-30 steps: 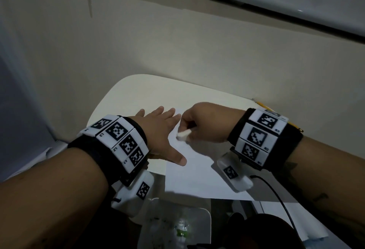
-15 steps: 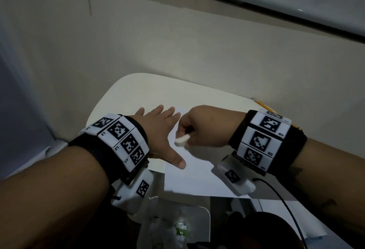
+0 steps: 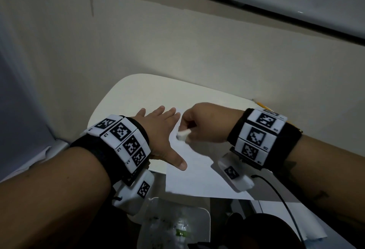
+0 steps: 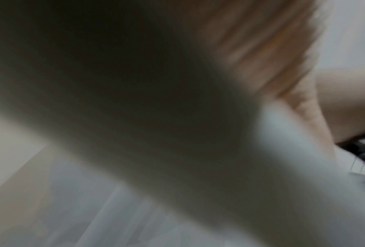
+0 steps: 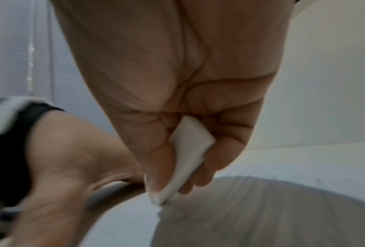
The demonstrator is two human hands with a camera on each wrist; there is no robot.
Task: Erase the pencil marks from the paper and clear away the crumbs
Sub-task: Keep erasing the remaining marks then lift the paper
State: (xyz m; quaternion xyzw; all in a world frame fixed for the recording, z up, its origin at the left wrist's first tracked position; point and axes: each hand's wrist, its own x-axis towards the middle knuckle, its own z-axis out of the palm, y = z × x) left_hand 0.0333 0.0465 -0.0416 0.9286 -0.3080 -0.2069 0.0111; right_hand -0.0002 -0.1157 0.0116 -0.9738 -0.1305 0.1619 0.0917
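Observation:
A white sheet of paper (image 3: 195, 177) lies on the small pale table (image 3: 138, 92). My left hand (image 3: 164, 132) lies flat on the paper's left edge, fingers straight and thumb spread. My right hand (image 3: 199, 124) pinches a white eraser (image 3: 182, 135) between thumb and fingers. In the right wrist view the eraser (image 5: 185, 160) has its lower corner down on the paper (image 5: 124, 222) beside the left hand (image 5: 71, 160). No pencil marks or crumbs can be made out in the dim light. The left wrist view is dark and blurred.
A yellow pencil (image 3: 260, 105) lies at the table's far right edge, by the wall. Below the table's near edge stands a clear container (image 3: 173, 227) with litter inside. A black cable (image 3: 280, 199) runs down from my right wrist.
My right hand with the eraser has shifted slightly left and down over the paper, a short rubbing stroke. The left hand has stayed flat in place.

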